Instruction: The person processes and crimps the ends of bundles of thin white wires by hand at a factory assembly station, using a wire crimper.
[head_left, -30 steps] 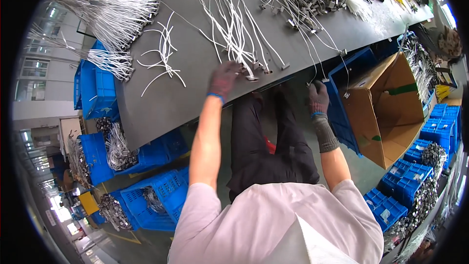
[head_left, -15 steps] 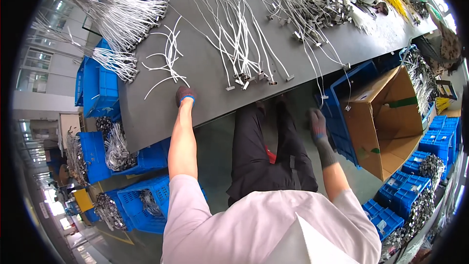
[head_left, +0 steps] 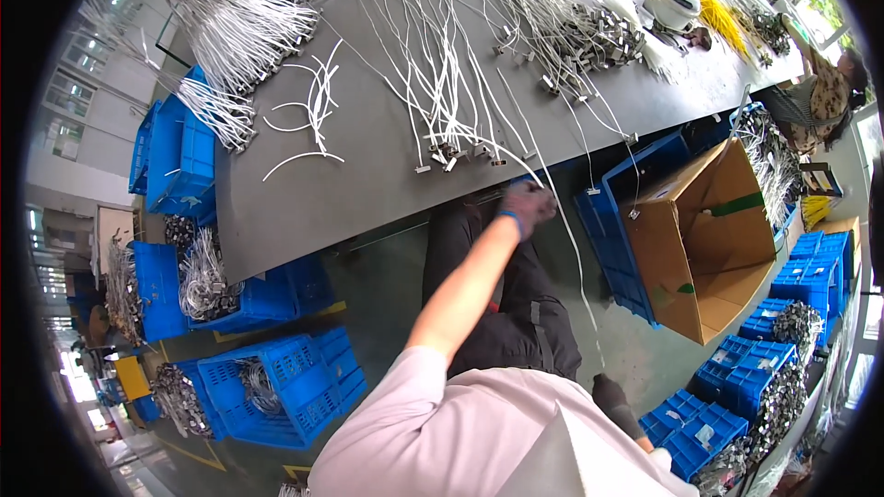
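Off grey table (head_left: 304,202), long white cable (head_left: 578,262) to right hand (head_left: 610,394).

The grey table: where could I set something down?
The grey table is bare at its near left corner, between the short white strands and the front edge, and between those strands and the long white cables. Crowded: the middle, and right of it, under the connector pile.
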Available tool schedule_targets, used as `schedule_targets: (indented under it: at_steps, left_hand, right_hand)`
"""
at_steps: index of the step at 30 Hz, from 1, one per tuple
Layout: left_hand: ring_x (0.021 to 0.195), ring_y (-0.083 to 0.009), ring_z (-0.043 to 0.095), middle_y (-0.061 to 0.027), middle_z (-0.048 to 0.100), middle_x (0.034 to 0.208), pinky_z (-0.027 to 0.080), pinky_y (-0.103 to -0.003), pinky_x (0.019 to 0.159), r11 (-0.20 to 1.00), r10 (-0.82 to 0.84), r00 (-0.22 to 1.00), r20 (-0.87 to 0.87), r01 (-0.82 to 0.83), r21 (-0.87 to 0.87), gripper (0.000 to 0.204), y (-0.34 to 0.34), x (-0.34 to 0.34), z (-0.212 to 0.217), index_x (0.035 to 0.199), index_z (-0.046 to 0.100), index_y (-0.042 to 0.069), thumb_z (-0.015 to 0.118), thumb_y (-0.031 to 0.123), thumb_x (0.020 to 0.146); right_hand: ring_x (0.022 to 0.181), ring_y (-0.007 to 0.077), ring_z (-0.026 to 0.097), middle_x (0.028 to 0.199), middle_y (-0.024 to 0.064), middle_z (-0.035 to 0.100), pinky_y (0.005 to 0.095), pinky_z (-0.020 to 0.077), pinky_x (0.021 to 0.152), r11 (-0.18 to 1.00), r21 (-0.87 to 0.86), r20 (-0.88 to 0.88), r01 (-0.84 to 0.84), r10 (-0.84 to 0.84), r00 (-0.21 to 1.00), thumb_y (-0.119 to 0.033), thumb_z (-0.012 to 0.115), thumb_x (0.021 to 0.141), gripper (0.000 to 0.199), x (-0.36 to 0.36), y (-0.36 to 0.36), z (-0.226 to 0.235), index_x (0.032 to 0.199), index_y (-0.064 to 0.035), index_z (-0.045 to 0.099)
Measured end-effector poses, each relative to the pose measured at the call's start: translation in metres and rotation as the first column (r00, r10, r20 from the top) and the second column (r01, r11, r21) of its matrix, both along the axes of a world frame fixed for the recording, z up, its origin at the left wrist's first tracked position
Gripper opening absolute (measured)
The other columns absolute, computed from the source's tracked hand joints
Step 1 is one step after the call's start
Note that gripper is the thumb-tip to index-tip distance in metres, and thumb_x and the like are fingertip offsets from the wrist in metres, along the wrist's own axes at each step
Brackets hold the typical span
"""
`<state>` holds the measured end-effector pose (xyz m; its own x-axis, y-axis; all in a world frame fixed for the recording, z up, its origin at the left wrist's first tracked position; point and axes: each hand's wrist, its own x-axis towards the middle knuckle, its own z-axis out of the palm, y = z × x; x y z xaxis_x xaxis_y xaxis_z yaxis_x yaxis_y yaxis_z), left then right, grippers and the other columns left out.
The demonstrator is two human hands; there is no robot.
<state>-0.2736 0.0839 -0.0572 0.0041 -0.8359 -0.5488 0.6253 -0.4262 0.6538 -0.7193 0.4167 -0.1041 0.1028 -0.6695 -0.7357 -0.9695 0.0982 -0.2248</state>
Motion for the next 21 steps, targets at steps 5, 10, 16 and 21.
schedule_targets:
  at_steps: [5, 10, 16, 21]
  left_hand:
    - [0.072, -0.0243, 0.07, -0.0089, 0.067, 0.087, 0.061, -0.04, 0.063, 0.934, 0.358, 0.931, -0.068, -0.356, 0.039, 0.013, -0.021, -0.055, 0.008, 0.107, 0.054, 0.005, 0.059, 0.007, 0.096]
    - [0.071, -0.0217, 0.071, -0.0118, 0.069, 0.089, 0.06, -0.036, 0.061, 0.855, 0.473, 0.871, 0.133, -0.418, -0.306, 0.007, -0.058, -0.004, 0.092, 0.103, 0.056, 0.003, 0.056, 0.008, 0.098]
    - [0.068, -0.0211, 0.071, -0.0109, 0.069, 0.083, 0.06, -0.034, 0.061, 0.633, 0.646, 0.744, 0.171, -0.396, -0.666, 0.01, -0.108, 0.065, 0.136, 0.105, 0.056, 0.002, 0.058, 0.01, 0.099]
    - [0.087, -0.0235, 0.072, -0.0098, 0.07, 0.094, 0.061, -0.043, 0.081, 0.924, 0.236, 0.972, -0.004, -0.225, -0.31, 0.019, -0.068, 0.073, 0.131, 0.109, 0.061, 0.005, 0.067, 0.017, 0.096]
  right_hand:
    - [0.115, 0.0396, 0.063, 0.12, 0.0225, 0.067, 0.0466, 0.0514, 0.094, 0.954, 0.298, -0.071, 0.021, 0.0, 0.997, -0.026, 0.054, 0.094, 0.032, -0.041, 0.056, 0.017, 0.117, -0.0098, 0.069]
    - [0.116, 0.0402, 0.063, 0.121, 0.0223, 0.067, 0.0458, 0.0521, 0.095, 0.914, 0.406, -0.241, -0.024, 0.132, 0.962, -0.018, 0.06, 0.086, 0.031, -0.073, 0.07, 0.011, 0.113, -0.0071, 0.07]
    - [0.107, 0.0395, 0.067, 0.112, 0.0228, 0.07, 0.0468, 0.0547, 0.089, 0.953, 0.276, -0.19, -0.121, 0.178, 0.966, -0.015, 0.056, 0.087, 0.028, -0.073, 0.035, -0.023, 0.11, -0.005, 0.067]
    - [0.102, 0.0409, 0.068, 0.107, 0.0215, 0.071, 0.049, 0.0551, 0.085, 0.983, 0.16, -0.149, -0.096, 0.12, 0.982, -0.019, 0.054, 0.091, 0.026, -0.049, 0.007, -0.023, 0.112, -0.0072, 0.064]
